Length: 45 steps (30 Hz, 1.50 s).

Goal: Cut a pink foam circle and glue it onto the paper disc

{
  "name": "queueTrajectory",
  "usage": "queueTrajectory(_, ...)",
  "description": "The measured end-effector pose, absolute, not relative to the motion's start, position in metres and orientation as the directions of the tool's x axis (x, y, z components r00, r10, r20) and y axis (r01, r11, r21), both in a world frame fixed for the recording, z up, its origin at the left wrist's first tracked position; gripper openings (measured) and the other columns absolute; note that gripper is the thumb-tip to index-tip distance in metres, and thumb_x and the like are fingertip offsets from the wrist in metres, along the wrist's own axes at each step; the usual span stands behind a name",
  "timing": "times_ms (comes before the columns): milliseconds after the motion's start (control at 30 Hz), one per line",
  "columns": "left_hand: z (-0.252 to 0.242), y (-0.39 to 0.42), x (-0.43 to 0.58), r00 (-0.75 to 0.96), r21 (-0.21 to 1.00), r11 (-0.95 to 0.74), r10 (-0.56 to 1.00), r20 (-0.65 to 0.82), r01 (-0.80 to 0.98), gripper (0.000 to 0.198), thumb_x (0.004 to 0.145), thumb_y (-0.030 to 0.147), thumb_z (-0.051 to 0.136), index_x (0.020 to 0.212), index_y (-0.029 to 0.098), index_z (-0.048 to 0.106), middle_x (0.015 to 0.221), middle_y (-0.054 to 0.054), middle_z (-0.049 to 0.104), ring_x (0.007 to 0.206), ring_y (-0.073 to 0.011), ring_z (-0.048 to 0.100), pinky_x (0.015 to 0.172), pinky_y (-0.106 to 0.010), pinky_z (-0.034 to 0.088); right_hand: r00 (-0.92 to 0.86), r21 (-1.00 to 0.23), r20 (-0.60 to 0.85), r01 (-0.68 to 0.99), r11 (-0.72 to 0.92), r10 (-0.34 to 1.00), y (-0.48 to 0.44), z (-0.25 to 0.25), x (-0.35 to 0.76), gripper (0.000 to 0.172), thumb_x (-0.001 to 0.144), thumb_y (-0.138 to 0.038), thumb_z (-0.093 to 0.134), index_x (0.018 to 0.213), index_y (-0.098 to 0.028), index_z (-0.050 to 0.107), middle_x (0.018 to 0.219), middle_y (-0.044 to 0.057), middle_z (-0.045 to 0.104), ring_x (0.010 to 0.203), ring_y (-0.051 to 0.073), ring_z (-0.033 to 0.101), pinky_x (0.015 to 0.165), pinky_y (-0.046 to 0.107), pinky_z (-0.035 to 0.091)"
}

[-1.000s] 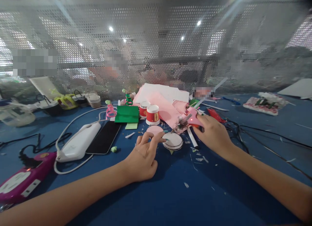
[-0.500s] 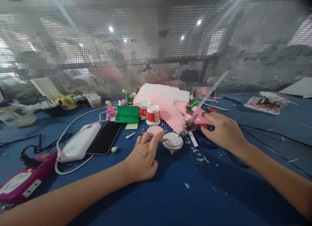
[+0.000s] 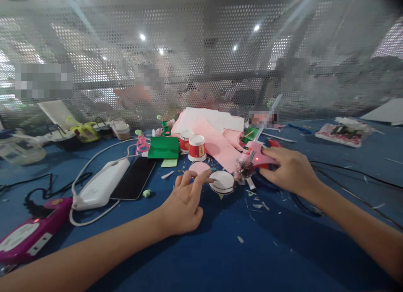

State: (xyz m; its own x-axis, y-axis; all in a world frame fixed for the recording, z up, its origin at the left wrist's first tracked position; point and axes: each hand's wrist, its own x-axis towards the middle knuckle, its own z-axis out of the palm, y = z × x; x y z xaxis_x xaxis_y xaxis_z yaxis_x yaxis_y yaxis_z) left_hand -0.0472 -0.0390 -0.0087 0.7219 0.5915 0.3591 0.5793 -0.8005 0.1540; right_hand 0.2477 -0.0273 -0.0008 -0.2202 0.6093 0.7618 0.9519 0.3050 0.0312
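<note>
My right hand [image 3: 289, 168] is wrapped round a pink glue gun [image 3: 258, 154] with a red light lit on its side. A clear glue stick [image 3: 267, 117] slants up out of it, and the clump-covered nozzle end [image 3: 243, 169] is by the right edge of a round white disc [image 3: 223, 182] with a dark line round its rim. My left hand [image 3: 184, 201] has its fingers apart, a fingertip resting on the disc's left edge. Under its upper fingers lies a pale pink paper circle [image 3: 198, 168]. Part of the nozzle tip is hidden by the clump.
Red-and-white paper cups [image 3: 197, 149] stand behind the circle, near green card [image 3: 163, 148] and pink paper [image 3: 217, 147]. A phone [image 3: 135, 178], white power bank [image 3: 102, 185] and magenta power strip [image 3: 34, 231] lie left. Paper scraps [image 3: 258, 206] and black cables [image 3: 346, 168] are right.
The glue gun has tipped slightly, its nozzle end lower and its glue stick swung left. My left hand stays almost where it was against the disc.
</note>
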Motion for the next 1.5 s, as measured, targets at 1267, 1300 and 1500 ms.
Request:
queueTrajectory(1267, -0.007, -0.038, -0.046, 0.715, 0.149, -0.796, 0.596, 0.365, 0.586, 0.086, 0.058, 0.002, 0.042, 0.137, 0.017, 0.012, 0.130, -0.009, 0.051, 0.108, -0.0284, 0.037, 0.088, -0.046, 0.031, -0.204, -0.037, 0.670, 0.951, 0.306, 0.714, -0.028, 0.000, 0.244, 0.019, 0.067, -0.029, 0.057, 0.081, -0.018, 0.065, 0.077, 0.006, 0.069, 0.067, 0.023, 0.063, 0.057, 0.030, 0.045)
queueTrajectory(1300, -0.007, -0.038, -0.046, 0.717, 0.148, -0.796, 0.595, 0.363, 0.586, 0.086, 0.058, 0.002, 0.042, 0.137, 0.017, 0.012, 0.130, -0.009, 0.051, 0.109, -0.0285, 0.037, 0.088, -0.046, 0.032, -0.192, -0.029, 0.680, 0.957, 0.288, 0.707, -0.028, 0.001, 0.245, 0.018, 0.067, -0.029, 0.057, 0.079, -0.018, 0.064, 0.075, 0.005, 0.068, 0.066, 0.023, 0.063, 0.056, 0.030, 0.044)
queueTrajectory(1500, -0.005, -0.039, -0.046, 0.715, 0.168, -0.782, 0.619, 0.326, 0.600, 0.089, 0.057, 0.002, 0.042, 0.139, 0.017, 0.010, 0.128, -0.011, 0.052, 0.108, -0.0296, 0.038, 0.087, -0.048, 0.033, -0.224, -0.076, 0.717, 0.916, 0.393, 0.661, -0.028, -0.006, 0.231, 0.022, 0.071, -0.027, 0.054, 0.089, -0.018, 0.064, 0.089, 0.009, 0.069, 0.080, 0.023, 0.065, 0.067, 0.031, 0.049)
